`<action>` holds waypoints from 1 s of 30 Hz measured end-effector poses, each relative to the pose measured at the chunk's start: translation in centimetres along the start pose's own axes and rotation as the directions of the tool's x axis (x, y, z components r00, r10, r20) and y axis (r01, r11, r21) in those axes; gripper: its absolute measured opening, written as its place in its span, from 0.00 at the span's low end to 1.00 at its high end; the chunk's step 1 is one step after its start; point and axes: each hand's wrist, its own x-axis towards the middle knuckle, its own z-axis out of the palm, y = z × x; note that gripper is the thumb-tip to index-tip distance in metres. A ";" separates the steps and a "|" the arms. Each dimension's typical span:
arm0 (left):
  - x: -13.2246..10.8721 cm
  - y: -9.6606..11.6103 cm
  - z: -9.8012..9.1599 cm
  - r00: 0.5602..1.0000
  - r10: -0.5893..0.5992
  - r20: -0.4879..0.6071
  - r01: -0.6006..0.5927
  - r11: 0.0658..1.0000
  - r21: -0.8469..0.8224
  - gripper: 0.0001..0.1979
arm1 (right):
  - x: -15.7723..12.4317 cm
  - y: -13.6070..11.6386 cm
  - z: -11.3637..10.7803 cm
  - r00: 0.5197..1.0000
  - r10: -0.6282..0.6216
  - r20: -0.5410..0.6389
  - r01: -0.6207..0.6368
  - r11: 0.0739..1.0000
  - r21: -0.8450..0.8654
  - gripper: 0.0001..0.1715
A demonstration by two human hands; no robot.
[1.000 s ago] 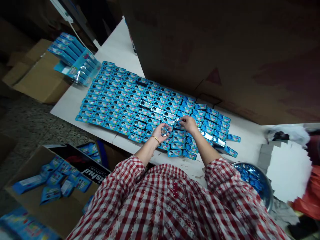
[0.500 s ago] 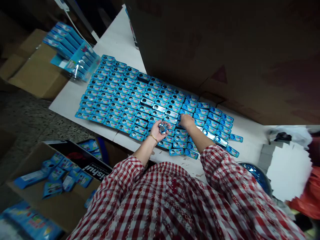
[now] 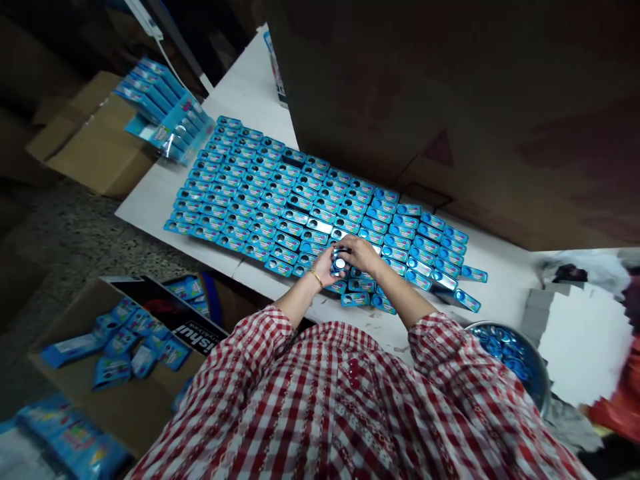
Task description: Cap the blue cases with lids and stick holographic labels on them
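Note:
Rows of small blue packets (image 3: pixel 280 193) cover the white table (image 3: pixel 240 93), each with a round window. My left hand (image 3: pixel 327 267) is curled around a small stack of round blue and silver pieces (image 3: pixel 339 261). My right hand (image 3: pixel 359 252) is closed too, its fingertips pinching at the top of that same stack. Both hands hover just above the near rows of packets, close to the table's front edge. Red and white checked sleeves cover my arms.
A metal bowl (image 3: pixel 540 393) of blue round pieces sits at the right. A wrapped bundle of blue packets (image 3: pixel 165 113) lies on cardboard at the far left. An open box (image 3: pixel 120 400) with loose blue packets stands below left. A large cardboard wall (image 3: pixel 450 100) rises behind the table.
My right hand has drawn back from the packet rows and met my left hand at the stack of round pieces. The camera view has shifted slightly.

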 end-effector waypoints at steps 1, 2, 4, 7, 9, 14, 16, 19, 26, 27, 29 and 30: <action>-0.1 0.0 0.0 1.000 -0.013 0.019 0.013 1.000 -0.007 0.20 | -0.2 0.0 0.1 1.000 0.004 -0.027 -0.004 1.000 0.002 0.15; -0.2 -0.1 -0.1 0.999 -0.019 0.040 0.020 1.000 -0.017 0.20 | -0.3 0.0 0.2 0.998 0.019 -0.060 -0.019 1.000 -0.003 0.14; -0.2 -0.1 -0.2 0.997 -0.013 0.077 0.016 0.999 -0.035 0.21 | -0.6 -0.1 0.3 0.990 0.061 -0.130 -0.065 0.997 -0.028 0.12; 0.0 -0.2 -0.3 0.995 0.022 0.099 -0.019 1.000 -0.025 0.21 | -1.2 -0.6 0.3 0.974 0.125 -0.191 -0.147 0.984 -0.105 0.14; 0.3 -0.4 -0.3 0.994 0.050 0.101 -0.051 0.999 0.008 0.20 | -1.6 -0.9 0.1 0.961 0.186 -0.203 -0.219 0.963 -0.157 0.14; 1.0 -0.9 -0.4 0.985 0.147 0.092 -0.156 0.983 0.097 0.15 | -2.3 -0.9 -0.3 0.926 0.323 -0.196 -0.353 0.924 -0.144 0.10; 1.0 -1.0 -0.5 0.983 0.158 0.097 -0.170 0.977 0.129 0.14 | -2.4 -0.2 -0.3 0.928 0.325 -0.182 -0.335 0.942 -0.029 0.08; 1.0 -1.0 -0.8 0.983 0.158 0.093 -0.173 0.965 0.196 0.14 | -2.3 1.1 0.0 0.934 0.316 -0.170 -0.261 0.923 0.282 0.09; 0.9 -1.4 -0.7 0.960 0.275 0.048 -0.273 0.887 0.373 0.15 | -2.5 2.4 1.5 0.872 0.485 -0.064 -0.269 0.584 0.765 0.18; 0.8 -1.4 -0.7 0.956 0.292 0.029 -0.281 0.880 0.382 0.15 | -2.8 2.5 1.6 0.837 0.542 -0.077 -0.295 0.565 0.771 0.16; 0.6 -1.2 -0.9 0.949 0.314 -0.003 -0.291 0.884 0.367 0.14 | -3.5 3.2 1.4 0.754 0.639 -0.152 -0.348 0.585 0.732 0.12; 0.5 -1.0 -1.1 0.946 0.325 -0.022 -0.297 0.889 0.349 0.14 | -3.8 3.5 1.2 0.721 0.661 -0.208 -0.378 0.626 0.682 0.11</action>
